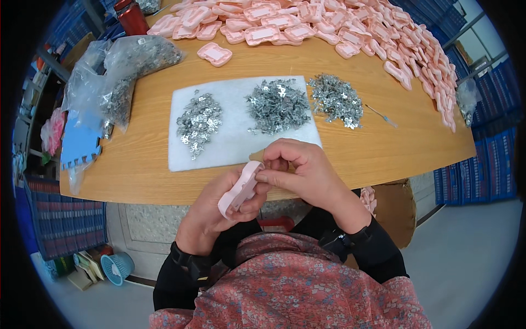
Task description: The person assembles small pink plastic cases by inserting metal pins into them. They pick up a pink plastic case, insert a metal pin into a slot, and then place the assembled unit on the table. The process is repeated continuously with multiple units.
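1. Pink moulded plastic casing [241, 189] is held on edge just off the near edge of the round wooden desk [383, 151], over the person's lap.
2. It is gripped from below by the left hand [211, 216], fingers closed around its lower end.
3. Its upper end is pinched by the right hand [298, 167], thumb and forefinger closed on the rim; whether a small metal part is held between them cannot be told.
4. Just beyond the hands, a white felt mat [233, 142] is laid at the near edge, and two heaps of small silvery metal clips [276, 105] are carried on it.
5. A third silvery heap [335, 100] is seen on bare wood beside the mat's right edge.
6. A long bank of matching pink casings [350, 27] is piled along the far and right edges.
7. Clear plastic bags of metal parts [123, 71] are slumped at the left edge.
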Available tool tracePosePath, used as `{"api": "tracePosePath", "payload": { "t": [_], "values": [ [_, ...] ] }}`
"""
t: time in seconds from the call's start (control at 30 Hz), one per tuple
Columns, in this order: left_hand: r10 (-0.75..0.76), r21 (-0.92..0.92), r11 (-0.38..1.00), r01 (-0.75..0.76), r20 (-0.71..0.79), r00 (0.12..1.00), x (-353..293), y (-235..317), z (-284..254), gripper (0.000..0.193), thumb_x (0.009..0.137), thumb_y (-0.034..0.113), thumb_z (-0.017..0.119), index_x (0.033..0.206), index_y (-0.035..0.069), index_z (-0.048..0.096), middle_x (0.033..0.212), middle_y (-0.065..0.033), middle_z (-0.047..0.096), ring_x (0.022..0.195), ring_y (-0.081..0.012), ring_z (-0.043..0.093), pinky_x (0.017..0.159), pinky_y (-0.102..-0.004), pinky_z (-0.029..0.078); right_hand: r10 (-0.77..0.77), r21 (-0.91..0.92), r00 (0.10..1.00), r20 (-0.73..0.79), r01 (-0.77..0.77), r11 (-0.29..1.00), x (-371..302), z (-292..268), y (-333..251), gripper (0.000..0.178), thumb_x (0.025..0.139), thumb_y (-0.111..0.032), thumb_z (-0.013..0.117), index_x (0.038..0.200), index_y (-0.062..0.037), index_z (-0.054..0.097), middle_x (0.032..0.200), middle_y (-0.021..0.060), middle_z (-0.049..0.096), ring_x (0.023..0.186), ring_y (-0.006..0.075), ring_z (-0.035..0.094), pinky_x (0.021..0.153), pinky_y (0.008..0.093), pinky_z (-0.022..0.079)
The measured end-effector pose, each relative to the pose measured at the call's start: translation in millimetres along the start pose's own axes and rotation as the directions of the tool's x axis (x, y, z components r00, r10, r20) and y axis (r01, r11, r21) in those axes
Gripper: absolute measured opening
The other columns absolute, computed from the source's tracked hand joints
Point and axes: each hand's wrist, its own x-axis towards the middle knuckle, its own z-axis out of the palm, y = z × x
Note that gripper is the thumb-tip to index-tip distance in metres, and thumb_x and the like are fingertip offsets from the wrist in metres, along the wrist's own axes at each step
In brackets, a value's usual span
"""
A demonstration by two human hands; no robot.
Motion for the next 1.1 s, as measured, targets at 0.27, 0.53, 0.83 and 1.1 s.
{"api": "tracePosePath", "payload": {
  "t": [0.27,0.53,0.83,1.1],
  "values": [
    [-0.014,-0.299,0.953,0.046,0.107,0.994,2,-9,3,0.037,0.101,0.023,0.038,0.122,-0.005,0.050,0.098,-0.0161,0.053,0.055,-0.0105,0.044,0.038,-0.0174,0.036,0.110,0.224,0.990,0.091,-0.128,0.966,-8,-10,3,0.022,0.090,-0.006,0.072,0.110,0.0004,0.065,0.086,-0.0040,0.059,0.079,0.0028,0.055,0.070,0.0201,0.045],
    [-0.110,-0.309,0.930,0.199,0.282,0.953,25,-19,2,0.042,0.103,0.027,0.033,0.130,-0.002,0.048,0.105,-0.0230,0.058,0.062,-0.0152,0.054,0.041,-0.0212,0.044,0.134,0.298,0.985,0.112,-0.162,0.941,-29,-25,5,0.027,0.093,-0.006,0.068,0.118,0.0003,0.062,0.089,-0.0047,0.057,0.076,0.0027,0.051,0.069,0.0194,0.044],
    [-0.320,0.336,0.894,0.296,0.015,0.947,48,-23,55,0.054,0.107,0.043,0.034,0.147,0.006,0.031,0.130,-0.0211,0.055,0.114,-0.0312,0.062,0.090,-0.0440,0.056,0.326,0.106,0.906,-0.271,-0.309,0.945,-134,-105,16,0.019,0.089,-0.015,0.073,0.099,-0.0015,0.065,0.079,-0.0071,0.052,0.071,0.0024,0.046,0.061,0.0212,0.039],
    [0.158,0.949,0.315,0.023,-0.076,0.984,78,94,80,0.034,0.103,0.030,0.052,0.125,0.004,0.057,0.103,-0.0094,0.067,0.090,-0.0155,0.066,0.081,-0.0325,0.056,0.479,0.266,0.568,-0.670,-0.419,0.868,-331,-197,117,0.025,0.092,-0.016,0.068,0.111,0.0010,0.065,0.093,0.0007,0.066,0.079,0.0074,0.059,0.066,0.0233,0.048]
  ]
}}
